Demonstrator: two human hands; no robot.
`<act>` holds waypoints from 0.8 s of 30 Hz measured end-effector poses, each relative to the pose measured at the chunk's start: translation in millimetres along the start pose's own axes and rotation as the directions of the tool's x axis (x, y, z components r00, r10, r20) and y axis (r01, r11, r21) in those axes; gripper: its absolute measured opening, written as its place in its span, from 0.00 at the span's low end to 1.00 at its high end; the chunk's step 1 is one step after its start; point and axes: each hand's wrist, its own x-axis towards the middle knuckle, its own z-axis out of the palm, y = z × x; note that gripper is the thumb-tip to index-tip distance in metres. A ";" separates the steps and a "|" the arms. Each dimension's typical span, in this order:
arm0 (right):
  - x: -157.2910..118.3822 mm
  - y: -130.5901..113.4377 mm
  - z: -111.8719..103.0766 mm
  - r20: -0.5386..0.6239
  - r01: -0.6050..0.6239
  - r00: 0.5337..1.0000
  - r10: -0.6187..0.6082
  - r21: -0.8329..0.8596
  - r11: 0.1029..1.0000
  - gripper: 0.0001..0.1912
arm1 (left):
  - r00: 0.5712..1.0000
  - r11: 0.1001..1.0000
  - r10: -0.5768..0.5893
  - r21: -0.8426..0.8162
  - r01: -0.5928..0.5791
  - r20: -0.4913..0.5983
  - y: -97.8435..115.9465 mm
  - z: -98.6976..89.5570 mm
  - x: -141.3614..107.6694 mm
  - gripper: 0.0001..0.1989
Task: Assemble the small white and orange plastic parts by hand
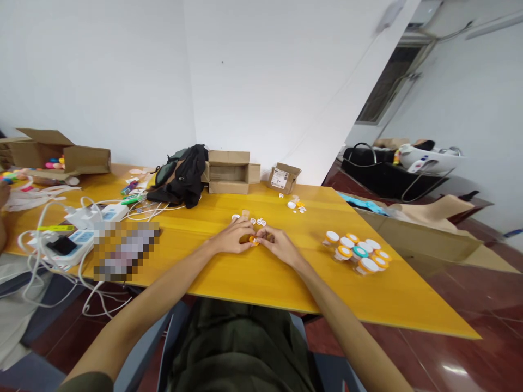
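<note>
One small orange piece [255, 243] – held between left hand [234, 236] and right hand [279, 244], hands close together, neither nearer; long axis indistinct. Location: midway between the worktop's [294, 283] front and back edges, white cutouts [262, 222] just beyond.

To my left: power strip [75, 253], white adapters [85, 216] fitted. Ahead of me: black bag [186, 177], positioned directly beside an open cardboard box [229, 188].

Dark olive clothing [245, 348] is worn, with a matching short left sleeve [87, 383].
</note>
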 end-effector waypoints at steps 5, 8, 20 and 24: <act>0.0 -3.3 -1.5 0.036 -0.036 0.999 0.035 0.038 0.999 0.07 | 1.000 1.000 0.013 0.000 -0.013 0.005 -0.4 0.1 0.2 0.07; 0.0 -5.6 -2.4 0.074 -0.050 0.996 0.046 0.055 0.997 0.08 | 1.000 1.000 0.027 -0.004 -0.027 0.005 -1.5 0.8 0.3 0.06; 1.0 -8.7 -1.8 0.062 -0.050 0.997 0.046 0.063 0.997 0.05 | 0.999 0.999 0.046 -0.026 -0.046 0.002 -4.0 2.7 1.1 0.07; 0.7 -7.8 -1.5 0.052 -0.036 0.998 0.034 0.044 0.998 0.04 | 0.999 0.999 0.040 -0.027 -0.040 0.010 -3.5 2.1 1.2 0.07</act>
